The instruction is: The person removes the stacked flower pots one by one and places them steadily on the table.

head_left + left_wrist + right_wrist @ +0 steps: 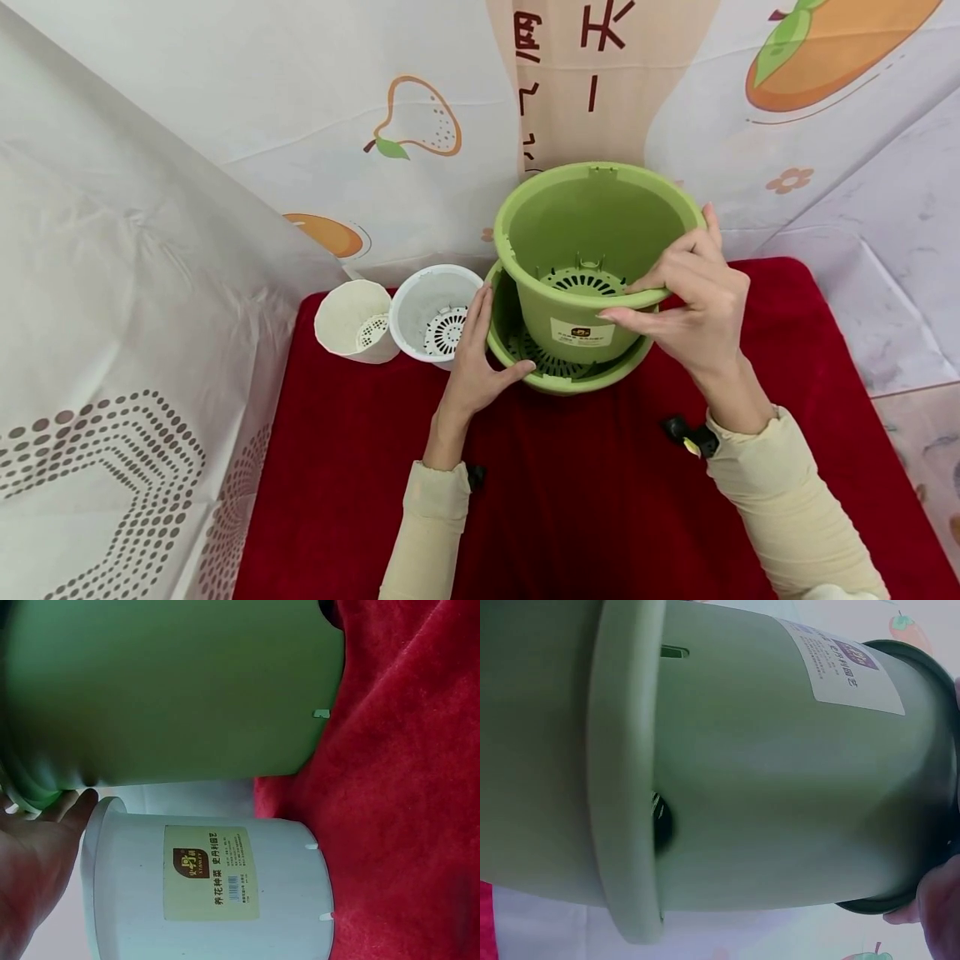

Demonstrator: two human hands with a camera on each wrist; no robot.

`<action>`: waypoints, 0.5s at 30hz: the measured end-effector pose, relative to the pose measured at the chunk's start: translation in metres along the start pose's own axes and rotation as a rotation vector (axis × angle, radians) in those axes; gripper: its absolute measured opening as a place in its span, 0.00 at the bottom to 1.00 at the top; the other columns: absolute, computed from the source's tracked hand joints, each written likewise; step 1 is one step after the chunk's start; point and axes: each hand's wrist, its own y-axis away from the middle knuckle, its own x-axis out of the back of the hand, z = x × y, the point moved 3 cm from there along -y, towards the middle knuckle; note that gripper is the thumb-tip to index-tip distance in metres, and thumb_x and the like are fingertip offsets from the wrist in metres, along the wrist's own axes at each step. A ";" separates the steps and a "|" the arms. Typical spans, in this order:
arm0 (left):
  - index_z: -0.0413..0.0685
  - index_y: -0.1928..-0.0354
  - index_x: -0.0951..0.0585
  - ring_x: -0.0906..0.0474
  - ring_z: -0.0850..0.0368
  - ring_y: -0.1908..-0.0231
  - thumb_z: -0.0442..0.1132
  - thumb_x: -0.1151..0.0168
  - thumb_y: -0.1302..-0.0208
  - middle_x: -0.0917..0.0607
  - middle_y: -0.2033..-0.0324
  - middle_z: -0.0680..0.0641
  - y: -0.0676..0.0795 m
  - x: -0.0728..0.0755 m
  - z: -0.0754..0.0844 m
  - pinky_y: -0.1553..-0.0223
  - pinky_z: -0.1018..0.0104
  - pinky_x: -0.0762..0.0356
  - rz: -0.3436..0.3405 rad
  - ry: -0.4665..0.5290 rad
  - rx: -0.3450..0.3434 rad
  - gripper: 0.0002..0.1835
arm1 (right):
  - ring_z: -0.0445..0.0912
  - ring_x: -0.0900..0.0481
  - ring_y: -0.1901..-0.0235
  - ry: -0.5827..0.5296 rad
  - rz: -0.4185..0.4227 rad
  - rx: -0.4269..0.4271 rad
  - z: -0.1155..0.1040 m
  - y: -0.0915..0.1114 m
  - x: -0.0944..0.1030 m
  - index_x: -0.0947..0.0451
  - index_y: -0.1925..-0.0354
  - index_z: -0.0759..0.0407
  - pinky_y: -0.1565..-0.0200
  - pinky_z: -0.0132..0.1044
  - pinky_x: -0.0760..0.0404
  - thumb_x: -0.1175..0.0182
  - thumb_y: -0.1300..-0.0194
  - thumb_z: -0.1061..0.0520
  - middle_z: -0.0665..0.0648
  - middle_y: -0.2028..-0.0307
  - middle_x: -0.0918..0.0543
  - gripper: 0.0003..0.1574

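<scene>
A green flowerpot [536, 308] with a slotted bottom and a pale label sits partway inside a second green flowerpot [630, 367]. My right hand [697, 300] pinches the upper pot's rim at its right side, thumb outside and fingers over the edge. On the lower pot's left side rests my left hand [476, 375], fingers extended along the rim and thumb spread to its front. Those fingers lie between the lower green pot and a white flowerpot [210, 937], whose yellowish label faces the left wrist camera. In the right wrist view, the upper pot [780, 802] rises out of the lower pot's rim [626, 780].
A smaller cream pot [341, 325] stands left of the white one, close to it. Red cloth [337, 467] covers the table. Behind the pots hangs a fruit-printed curtain [300, 108], and a dotted white sheet [112, 333] borders the left side.
</scene>
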 end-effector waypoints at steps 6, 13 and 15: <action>0.50 0.21 0.53 0.57 0.53 0.23 0.76 0.39 0.48 0.52 0.22 0.51 0.000 0.000 0.001 0.28 0.45 0.50 -0.004 -0.004 0.006 0.62 | 0.46 0.40 0.79 -0.001 0.038 0.014 -0.001 -0.006 0.004 0.26 0.95 0.61 0.33 0.63 0.41 0.26 0.54 0.30 0.56 0.94 0.31 0.42; 0.49 0.21 0.53 0.58 0.54 0.23 0.77 0.40 0.48 0.53 0.22 0.50 0.000 0.000 0.001 0.29 0.44 0.48 -0.008 -0.014 0.013 0.62 | 0.47 0.41 0.80 0.002 0.128 0.031 -0.002 -0.014 0.012 0.26 0.97 0.62 0.33 0.63 0.39 0.24 0.58 0.30 0.57 0.96 0.32 0.43; 0.48 0.21 0.53 0.58 0.53 0.23 0.76 0.40 0.48 0.53 0.22 0.50 0.001 -0.001 0.000 0.29 0.43 0.48 -0.006 -0.011 0.013 0.62 | 0.47 0.41 0.80 0.007 0.142 0.029 -0.003 -0.017 0.013 0.27 0.97 0.62 0.33 0.62 0.39 0.24 0.58 0.30 0.57 0.96 0.33 0.43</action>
